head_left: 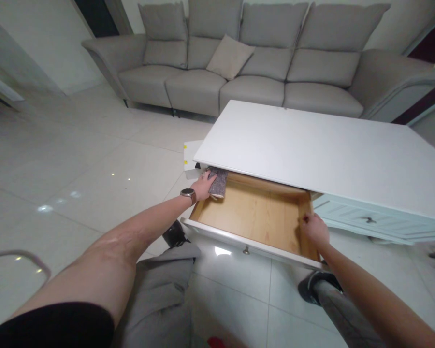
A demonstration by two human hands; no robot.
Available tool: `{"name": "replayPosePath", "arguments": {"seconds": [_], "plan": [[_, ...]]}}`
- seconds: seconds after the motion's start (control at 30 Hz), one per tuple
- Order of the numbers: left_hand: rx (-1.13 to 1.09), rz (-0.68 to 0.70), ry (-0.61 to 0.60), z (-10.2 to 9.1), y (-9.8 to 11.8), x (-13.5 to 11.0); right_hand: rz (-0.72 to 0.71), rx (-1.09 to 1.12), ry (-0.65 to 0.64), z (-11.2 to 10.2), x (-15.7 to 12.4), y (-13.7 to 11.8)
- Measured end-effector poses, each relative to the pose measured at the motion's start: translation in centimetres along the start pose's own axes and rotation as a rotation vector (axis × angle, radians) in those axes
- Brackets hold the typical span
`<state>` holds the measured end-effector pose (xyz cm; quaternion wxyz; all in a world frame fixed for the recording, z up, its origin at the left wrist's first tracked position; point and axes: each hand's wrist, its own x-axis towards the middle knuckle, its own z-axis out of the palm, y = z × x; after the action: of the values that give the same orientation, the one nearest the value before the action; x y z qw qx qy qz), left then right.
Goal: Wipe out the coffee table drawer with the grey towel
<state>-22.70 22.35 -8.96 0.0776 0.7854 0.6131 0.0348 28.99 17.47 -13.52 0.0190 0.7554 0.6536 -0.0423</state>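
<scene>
A wooden drawer [253, 210] stands pulled out from the white coffee table [304, 150], its white front with a small knob [246, 250] facing me. My left hand [203, 185] is at the drawer's left side, closed on a grey-brown cloth [218, 182] that hangs over the side wall into the drawer. On the right side wall rests my right hand [317, 228], its fingers curled over the top edge. Whether anything small is under those fingers is hidden.
A grey sofa [195, 92] with a beige cushion [230, 57] stands behind the table. A white box-like object [191, 157] with yellow marks sits by the table's left end. A second drawer [369, 220] is closed at right. My shoes flank the open drawer.
</scene>
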Motion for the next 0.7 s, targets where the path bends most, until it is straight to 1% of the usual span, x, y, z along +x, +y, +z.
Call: {"name": "replayPosePath", "arguments": {"seconds": [0.13,0.23,0.37,0.5,0.6,0.7], "plan": [[-0.029,0.014,0.024,0.5,-0.2,-0.3,0.002,0.005,0.006,0.1,0.3,0.1],[-0.056,0.034,-0.004,0.4,-0.5,-0.9,0.001,0.015,0.013,0.2,0.4,0.0],[-0.038,0.034,-0.067,-0.8,-0.5,-2.1,0.002,0.008,0.001,0.1,0.3,-0.2],[0.046,0.032,-0.11,-2.3,-0.4,-3.9,0.009,0.006,-0.009,-0.1,0.0,-0.4],[0.105,0.095,-0.11,-3.3,-0.4,-5.7,0.007,0.018,-0.011,-0.1,-0.1,-0.5],[0.129,0.214,-0.169,-4.0,-0.3,-7.5,0.015,0.017,-0.019,-0.3,-0.2,-0.6]]}}
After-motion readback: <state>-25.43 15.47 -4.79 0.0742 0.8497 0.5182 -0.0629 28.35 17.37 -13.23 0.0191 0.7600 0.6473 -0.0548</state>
